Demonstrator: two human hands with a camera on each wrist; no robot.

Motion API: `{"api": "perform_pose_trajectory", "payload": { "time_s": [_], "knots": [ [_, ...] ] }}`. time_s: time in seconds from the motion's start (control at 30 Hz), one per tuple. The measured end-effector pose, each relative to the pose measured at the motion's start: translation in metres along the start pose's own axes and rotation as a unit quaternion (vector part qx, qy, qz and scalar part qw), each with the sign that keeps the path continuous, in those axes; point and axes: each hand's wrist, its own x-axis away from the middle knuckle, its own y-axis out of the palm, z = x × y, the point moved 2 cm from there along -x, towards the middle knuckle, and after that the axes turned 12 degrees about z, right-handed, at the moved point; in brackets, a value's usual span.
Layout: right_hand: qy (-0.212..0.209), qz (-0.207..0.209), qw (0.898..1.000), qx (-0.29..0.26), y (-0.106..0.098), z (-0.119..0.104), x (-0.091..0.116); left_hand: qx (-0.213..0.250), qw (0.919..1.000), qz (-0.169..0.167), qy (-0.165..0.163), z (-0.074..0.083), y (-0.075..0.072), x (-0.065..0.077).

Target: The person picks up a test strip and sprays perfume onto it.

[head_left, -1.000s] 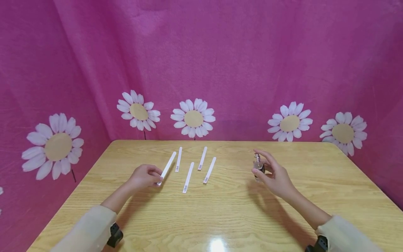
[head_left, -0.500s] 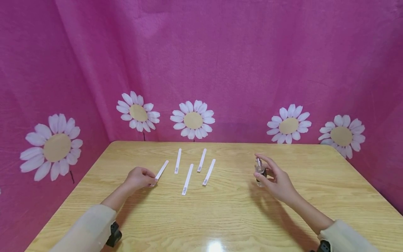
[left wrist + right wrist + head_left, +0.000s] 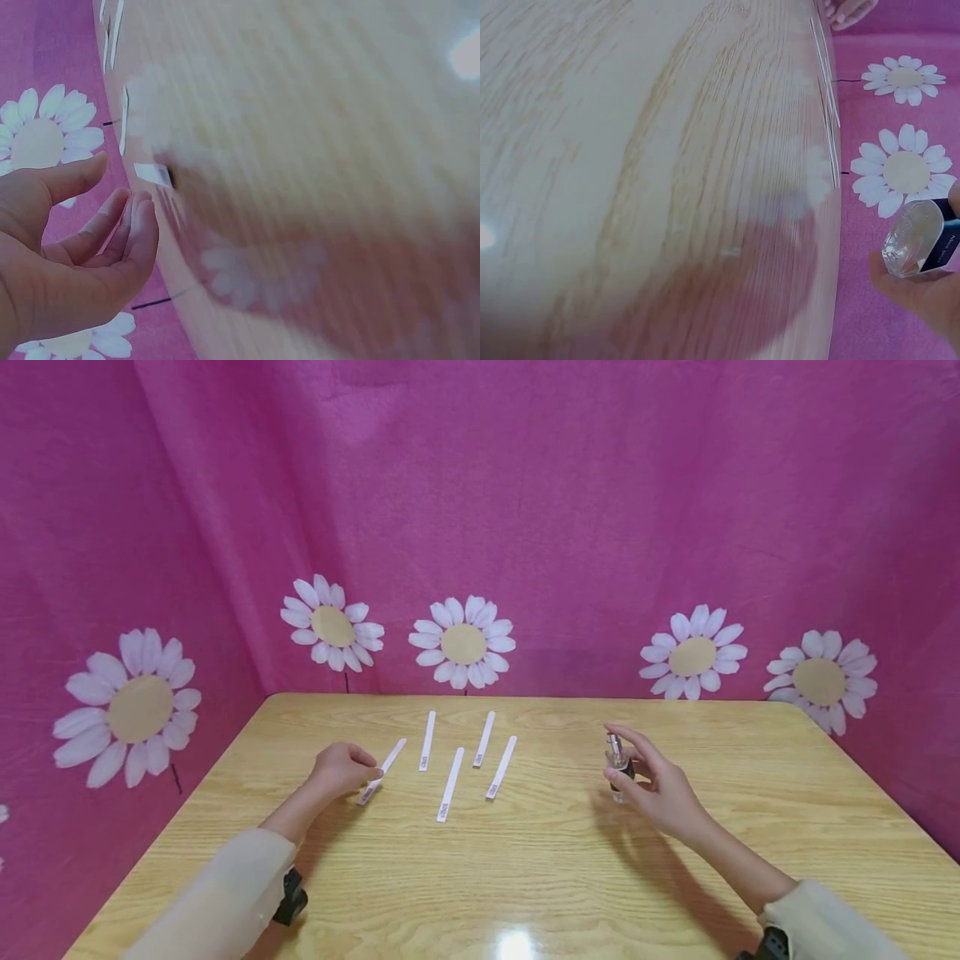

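Note:
My left hand (image 3: 341, 770) hovers just over a white paper test strip (image 3: 395, 750) that lies slanted on the table. In the left wrist view, the thumb and curved fingers stand apart with nothing between them, and the strip's labelled end (image 3: 154, 175) lies beyond the fingertips. On the right, my right hand (image 3: 667, 789) holds a small clear glass perfume spray bottle (image 3: 915, 236) with a dark label, upright above the table. Its index finger rests at the silver spray top (image 3: 615, 743), the thumb against the bottle's side.
Several more white strips lie to the right of the left hand, among them a front strip (image 3: 450, 785) and a right one (image 3: 501, 768). The wooden table (image 3: 480, 877) reaches back to a pink curtain (image 3: 555, 527) printed with daisies.
My left hand has brought its strip down and left onto the table, let go of it and shifted slightly forward. The right hand has lowered slightly with the bottle.

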Motion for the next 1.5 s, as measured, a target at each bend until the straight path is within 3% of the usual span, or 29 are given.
{"api": "perform_pose_trajectory", "payload": {
  "time_s": [0.13,0.4,0.63,0.83,1.1,1.5],
  "knots": [
    [-0.006,-0.005,1.000,-0.006,0.001,0.000,0.000,0.014,0.9999,-0.009,0.003,0.010,0.010,-0.007],
    [-0.021,-0.014,1.000,-0.001,0.007,-0.004,-0.004,-0.010,0.9998,-0.018,-0.003,0.033,0.030,-0.015],
    [-0.013,-0.023,1.000,-0.006,0.013,-0.005,-0.007,-0.014,0.9999,-0.006,0.006,0.038,0.045,-0.022],
    [-0.008,-0.029,1.000,-0.005,0.015,-0.003,-0.007,-0.044,0.9986,0.000,0.029,0.045,0.056,-0.027],
    [-0.006,-0.031,0.999,-0.011,0.017,-0.003,-0.008,-0.066,0.9971,0.008,0.037,0.058,0.065,-0.032],
    [-0.008,-0.038,0.999,-0.015,0.016,-0.006,-0.005,-0.118,0.9912,0.032,0.051,0.060,0.070,-0.034]
  ]
}}
